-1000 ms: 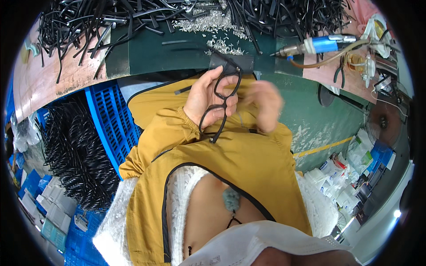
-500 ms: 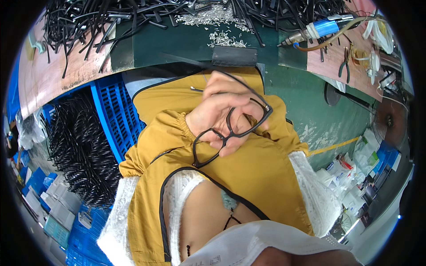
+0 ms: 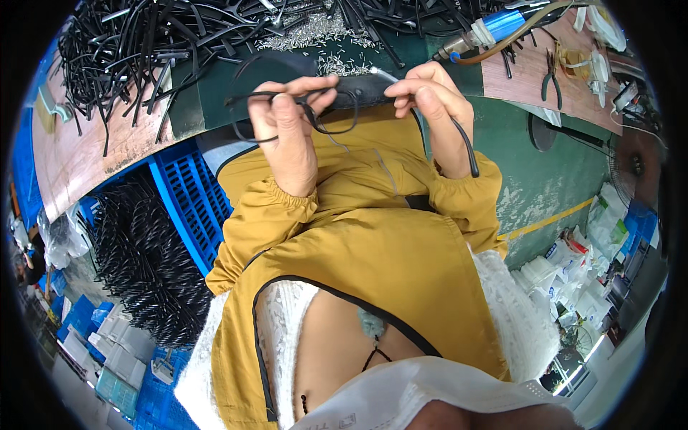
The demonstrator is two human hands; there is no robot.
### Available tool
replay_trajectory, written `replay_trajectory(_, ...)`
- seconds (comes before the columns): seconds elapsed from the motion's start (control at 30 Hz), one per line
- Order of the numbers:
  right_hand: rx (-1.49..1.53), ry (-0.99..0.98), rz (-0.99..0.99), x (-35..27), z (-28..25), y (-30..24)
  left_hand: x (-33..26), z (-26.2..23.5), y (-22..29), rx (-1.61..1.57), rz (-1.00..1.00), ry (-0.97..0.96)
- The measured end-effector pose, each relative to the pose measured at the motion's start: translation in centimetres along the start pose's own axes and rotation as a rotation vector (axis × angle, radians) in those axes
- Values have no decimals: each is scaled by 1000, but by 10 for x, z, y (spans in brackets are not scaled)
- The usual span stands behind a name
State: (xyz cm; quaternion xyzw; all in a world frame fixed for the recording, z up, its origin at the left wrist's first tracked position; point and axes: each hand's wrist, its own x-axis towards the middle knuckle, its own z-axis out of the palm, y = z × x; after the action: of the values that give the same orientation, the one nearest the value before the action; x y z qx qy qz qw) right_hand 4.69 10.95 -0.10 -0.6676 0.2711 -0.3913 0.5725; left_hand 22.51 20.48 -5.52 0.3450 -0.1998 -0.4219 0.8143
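The left hand (image 3: 288,122), its fingers half curled, holds a black full-rim eyeglass frame (image 3: 313,120) between thumb and fingers, just above the near edge of a curved counter with a pink wood-grain top (image 3: 75,154). The right hand (image 3: 432,107), thumb and fingers pinched nearly closed, grips a slim black temple arm with a silvery tip (image 3: 467,143); that tip points toward the frame, apart from it, while the bent end hangs beside the wrist. Beyond them lie a heap of small silvery metal pieces (image 3: 345,64), a tangled pile of black temple arms (image 3: 136,61) and a blue-bodied tool with a metal nozzle (image 3: 502,26).
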Motion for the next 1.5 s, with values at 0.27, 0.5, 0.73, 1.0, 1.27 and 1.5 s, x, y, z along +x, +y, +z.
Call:
replay_trajectory(0.27, 86, 213, 203, 10, 2, 1, -6, -11, 4, 271, 146, -254)
replay_trajectory(0.5, 126, 173, 314, 11, 13, 11, -22, -23, -2, 420, 205, -296)
replay_trajectory(0.73, -33, 79, 171, 11, 18, 23, -18, -26, -8, 489, 308, -363)
replay_trajectory(1.0, 43, 213, 183, 13, 31, 23, -18, -29, -18, 485, 404, -305)
replay_trajectory(1.27, -143, 67, 146, 25, 24, 18, -21, -23, -15, 523, 327, -263)
replay_trajectory(1.5, -116, 73, 164, 23, 23, 20, -21, -20, -13, 551, 308, -265)
